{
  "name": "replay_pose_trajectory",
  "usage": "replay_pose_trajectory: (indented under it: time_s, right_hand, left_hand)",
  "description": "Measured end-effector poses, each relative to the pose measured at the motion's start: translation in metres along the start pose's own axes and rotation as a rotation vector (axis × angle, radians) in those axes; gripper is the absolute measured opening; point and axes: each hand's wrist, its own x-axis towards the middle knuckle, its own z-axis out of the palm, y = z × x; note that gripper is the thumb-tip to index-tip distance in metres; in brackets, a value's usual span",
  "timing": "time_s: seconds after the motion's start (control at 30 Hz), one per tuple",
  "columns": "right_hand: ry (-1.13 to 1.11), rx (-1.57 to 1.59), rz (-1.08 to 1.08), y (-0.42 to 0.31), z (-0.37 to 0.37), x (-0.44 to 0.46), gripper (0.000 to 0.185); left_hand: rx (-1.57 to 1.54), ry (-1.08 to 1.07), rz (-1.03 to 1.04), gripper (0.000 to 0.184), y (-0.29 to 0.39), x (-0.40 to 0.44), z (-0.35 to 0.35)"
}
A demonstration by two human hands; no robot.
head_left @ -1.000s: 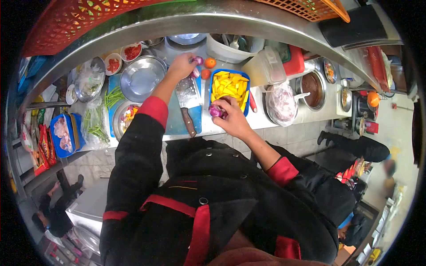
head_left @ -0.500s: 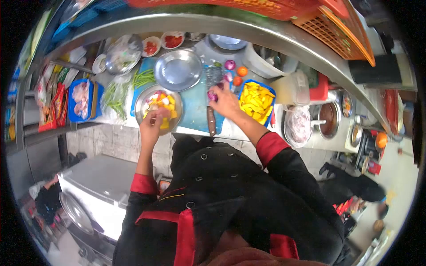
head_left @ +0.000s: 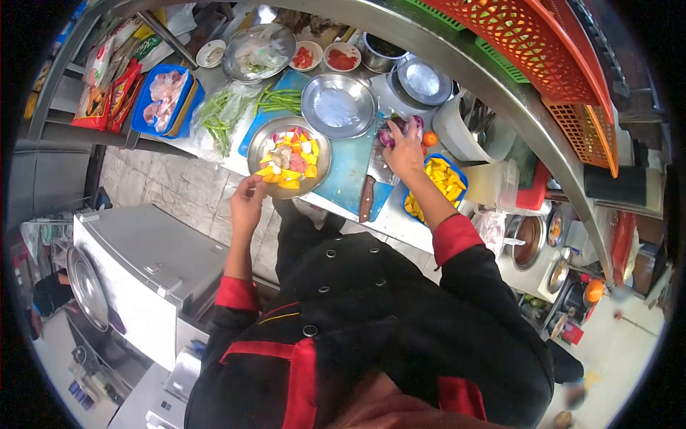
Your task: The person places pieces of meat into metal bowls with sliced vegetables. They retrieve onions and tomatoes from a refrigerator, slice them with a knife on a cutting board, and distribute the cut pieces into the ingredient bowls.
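Observation:
A metal bowl (head_left: 325,163) holds yellow chunks, red-and-white pieces and some pale pieces. My left hand (head_left: 247,204) is at its near-left rim, thumb and fingers closed on the edge. Over by the far right of the blue cutting board (head_left: 341,187), my right hand (head_left: 405,151) curls its fingers around red onions (head_left: 392,131); the palm side is hidden. A knife with a brown handle (head_left: 366,199) lies on the board, its blade partly out of sight. An orange-red tomato (head_left: 429,139) sits just right of the onions. Beside my right forearm stands a blue tub of yellow chunks (head_left: 444,179).
An empty-looking metal plate (head_left: 339,106) overlaps the board's far side. Green beans (head_left: 279,99) and a bag of greens (head_left: 223,118) lie left of it. Farther left is a blue tub of raw meat (head_left: 166,99). A steel shelf edge (head_left: 457,64) with orange baskets (head_left: 529,43) hangs above.
My view has swung, so the counter appears shifted and turned. My left hand has drawn back from over the bowl's contents to its rim. My right hand has reached farther onto the onions.

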Motion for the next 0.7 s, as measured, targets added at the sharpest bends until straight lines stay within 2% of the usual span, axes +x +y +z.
replay_pose_trajectory:
  time_s: [0.13,0.17,0.27,0.37,0.47,0.5,0.6,0.7]
  right_hand:
    - [0.140,0.169,-0.079,0.008,-0.030,-0.021,0.067]
    - [0.205,0.208,-0.080,0.004,-0.046,-0.030,0.054]
    - [0.211,0.181,0.001,0.032,-0.058,-0.058,0.044]
    - [0.192,0.253,0.139,0.049,-0.069,-0.086,0.041]
    - [0.176,0.220,0.177,0.067,-0.065,-0.107,0.042]
    - [0.085,0.365,0.275,0.074,-0.062,-0.112,0.038]
    - [0.132,0.238,0.218,0.076,-0.052,-0.128,0.037]
    - [0.097,0.273,0.294,0.061,-0.052,-0.145,0.037]
  left_hand:
    - [0.002,0.026,0.001,0.023,-0.017,0.014,-0.005]
    - [0.003,0.022,0.004,0.023,-0.015,0.017,-0.006]
    - [-0.034,0.028,0.033,0.022,-0.001,0.031,-0.008]
    - [-0.043,0.018,0.105,0.021,0.018,0.040,-0.010]
    - [-0.061,-0.061,0.127,0.020,0.035,0.055,-0.011]
    - [-0.053,-0.075,0.145,0.020,0.037,0.061,-0.012]
    - [-0.020,-0.122,0.131,0.020,0.047,0.078,-0.017]
    - [0.050,-0.163,0.127,0.020,0.045,0.105,-0.026]
